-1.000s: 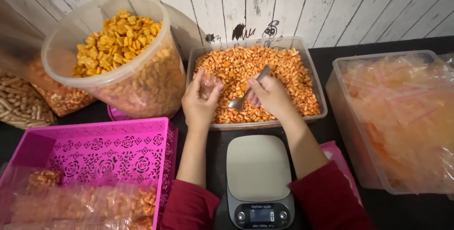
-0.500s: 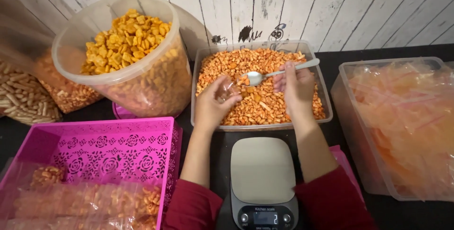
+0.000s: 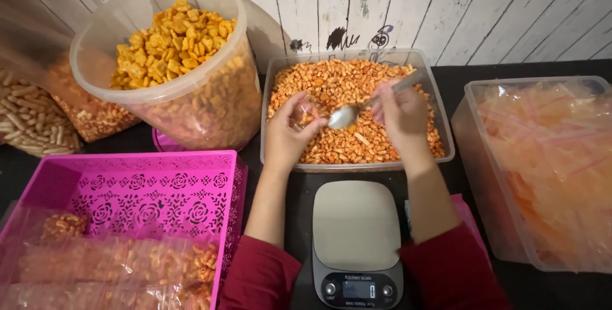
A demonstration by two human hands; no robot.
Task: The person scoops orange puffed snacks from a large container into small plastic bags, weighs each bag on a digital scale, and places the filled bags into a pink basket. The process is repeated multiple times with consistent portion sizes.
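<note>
My left hand [image 3: 288, 133] holds a small clear plastic bag [image 3: 306, 112] open over a clear rectangular tub [image 3: 440, 112] full of small orange snack pieces. My right hand [image 3: 401, 114] grips a metal spoon [image 3: 349, 114] by its handle, with the bowl of the spoon at the bag's mouth. Both hands hover above the snacks, just behind a small grey kitchen scale [image 3: 354, 228] whose plate is bare.
A big round clear tub [image 3: 191, 103] of yellow square crackers stands at the left. A pink basket [image 3: 137, 186] at the front left holds several filled bags. A clear bin [image 3: 484, 157] of empty plastic bags sits at the right. Bags of other snacks [image 3: 32, 119] lie far left.
My right hand has swung the spoon from the snack heap toward my left hand. The spoon's bowl now sits at the mouth of the bag.
</note>
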